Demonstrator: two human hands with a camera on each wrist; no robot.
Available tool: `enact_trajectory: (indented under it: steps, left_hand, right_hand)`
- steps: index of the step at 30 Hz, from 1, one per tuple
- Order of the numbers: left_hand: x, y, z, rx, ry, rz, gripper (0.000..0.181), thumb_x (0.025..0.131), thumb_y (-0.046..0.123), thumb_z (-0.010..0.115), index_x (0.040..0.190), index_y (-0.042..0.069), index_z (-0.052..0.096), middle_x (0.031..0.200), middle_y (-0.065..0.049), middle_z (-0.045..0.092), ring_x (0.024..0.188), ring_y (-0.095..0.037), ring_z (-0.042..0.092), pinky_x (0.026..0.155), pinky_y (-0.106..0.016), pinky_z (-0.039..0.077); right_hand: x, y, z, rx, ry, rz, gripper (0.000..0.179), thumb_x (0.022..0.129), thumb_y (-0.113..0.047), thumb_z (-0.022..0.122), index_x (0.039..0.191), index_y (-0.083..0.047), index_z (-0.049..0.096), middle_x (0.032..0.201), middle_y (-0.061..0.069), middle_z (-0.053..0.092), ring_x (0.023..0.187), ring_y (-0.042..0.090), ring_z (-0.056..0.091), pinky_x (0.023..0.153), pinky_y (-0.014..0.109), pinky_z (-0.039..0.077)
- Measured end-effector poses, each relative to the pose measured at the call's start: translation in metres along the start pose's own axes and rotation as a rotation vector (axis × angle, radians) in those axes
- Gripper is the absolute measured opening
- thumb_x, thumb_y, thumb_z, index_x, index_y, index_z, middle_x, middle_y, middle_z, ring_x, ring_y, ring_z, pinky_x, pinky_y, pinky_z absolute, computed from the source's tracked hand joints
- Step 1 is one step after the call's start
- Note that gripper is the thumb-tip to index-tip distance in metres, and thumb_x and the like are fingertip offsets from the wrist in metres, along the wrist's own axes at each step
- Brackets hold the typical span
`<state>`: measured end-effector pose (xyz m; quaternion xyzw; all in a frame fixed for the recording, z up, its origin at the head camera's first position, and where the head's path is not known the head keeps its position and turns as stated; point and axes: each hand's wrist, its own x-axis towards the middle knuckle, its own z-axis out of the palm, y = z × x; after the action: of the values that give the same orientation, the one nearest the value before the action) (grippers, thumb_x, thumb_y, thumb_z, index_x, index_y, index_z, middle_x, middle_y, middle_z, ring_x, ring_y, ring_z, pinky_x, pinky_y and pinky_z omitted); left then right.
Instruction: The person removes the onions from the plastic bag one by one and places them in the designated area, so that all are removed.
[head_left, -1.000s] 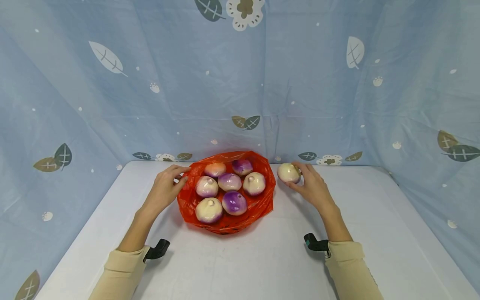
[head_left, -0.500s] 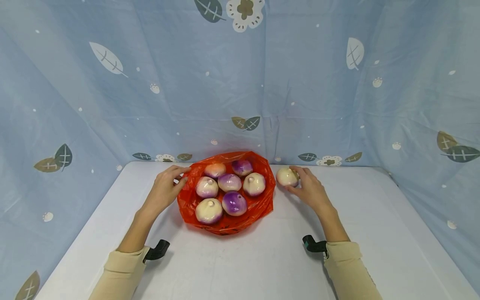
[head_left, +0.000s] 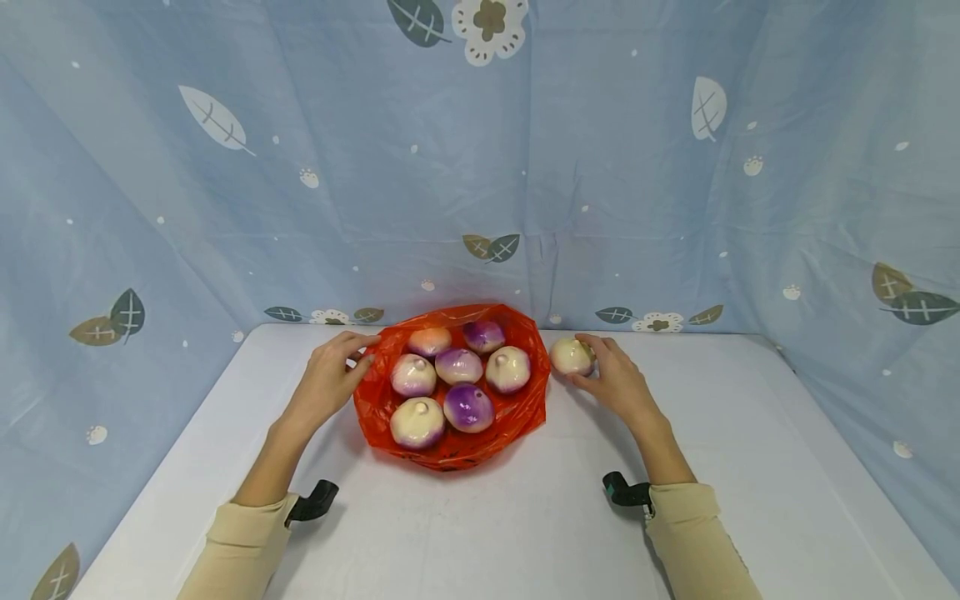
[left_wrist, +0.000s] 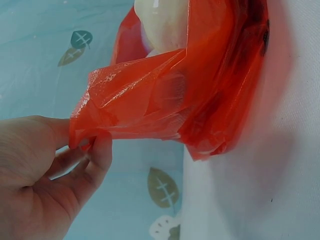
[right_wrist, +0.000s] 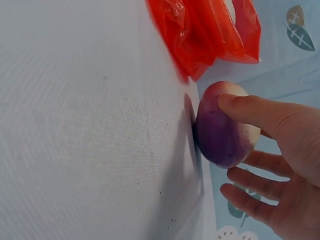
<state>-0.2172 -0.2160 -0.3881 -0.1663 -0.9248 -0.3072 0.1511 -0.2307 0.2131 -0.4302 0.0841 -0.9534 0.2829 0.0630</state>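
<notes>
A red plastic bag (head_left: pixel 517 417) stands with its mouth spread wide, holding several glossy purple-and-white turnips, such as the deep purple one (head_left: pixel 468 407) near the front. One at the back (head_left: pixel 430 342) looks more orange. My left hand (head_left: pixel 332 377) pinches the bag's left rim between thumb and fingers, plainest in the left wrist view. To the right of the bag, my right hand (head_left: pixel 618 379) grips another turnip (head_left: pixel 572 357), thumb on one side and fingers on the other. Its purple side shows in the right wrist view, right at the white tabletop and just beside the bag.
The white table (head_left: pixel 480 533) runs back to a blue curtain (head_left: pixel 637 167) with leaf and flower prints. A black wrist mount (head_left: pixel 313 502) sits at the left cuff, and another mount (head_left: pixel 626 490) at the right.
My right hand has shifted a little left and slightly nearer with the turnip, bringing it closer to the bag's right rim. The left hand keeps its place on the bag.
</notes>
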Motion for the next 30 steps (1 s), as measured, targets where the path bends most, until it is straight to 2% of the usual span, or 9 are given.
enact_trajectory:
  steps: [23,30]
  left_hand:
    - [-0.0006,0.0009,-0.0005,-0.007,-0.001,0.002,0.031,0.093,0.004,0.061,0.124,0.004,0.067,0.116,-0.017,0.067,0.091,-0.031,0.07,0.073,-0.044,0.062]
    - [-0.0005,0.0008,-0.0005,-0.003,-0.004,0.0,0.031,0.093,0.004,0.061,0.124,0.004,0.067,0.116,-0.017,0.067,0.091,-0.031,0.07,0.073,-0.044,0.062]
  right_hand:
    - [-0.0015,-0.0004,-0.0002,-0.014,0.014,-0.018,0.069,0.083,-0.022,0.078,0.143,-0.012,0.046,0.135,0.023,0.053,0.124,0.042,0.052,0.101,0.064,0.045]
    - [-0.0019,-0.0035,-0.0019,-0.026,-0.01,-0.004,0.07,0.084,-0.029,0.077,0.145,-0.014,0.044,0.138,0.023,0.05,0.127,0.042,0.05,0.101,0.065,0.044]
